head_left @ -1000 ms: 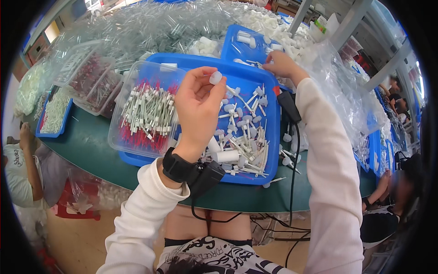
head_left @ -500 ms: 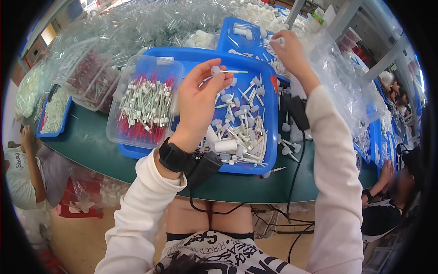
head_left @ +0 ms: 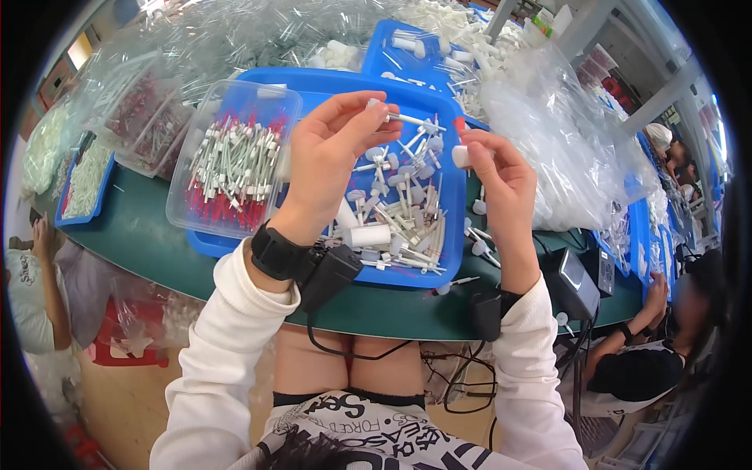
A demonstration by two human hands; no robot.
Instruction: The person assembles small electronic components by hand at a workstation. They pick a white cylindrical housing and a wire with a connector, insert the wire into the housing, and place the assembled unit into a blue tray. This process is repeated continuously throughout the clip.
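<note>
Above the blue tray, my left hand pinches a thin white rod with a pale round head, its tip pointing right. My right hand is closed on a short white cylindrical cap, held near the rod's tip but apart from it. Beneath both hands the tray holds many pale disc-headed rods and a larger white cylinder. Left of my left hand, a clear plastic tub is filled with white sticks that have red ends.
Behind lie heaped clear plastic bags and another blue tray of white parts. Loose rods and black boxes with cables sit on the green table at right. Co-workers' arms show at both sides.
My right hand has come from the far blue tray back toward my left hand, carrying a white cap. My left hand still holds the rod. The whole view has shifted slightly.
</note>
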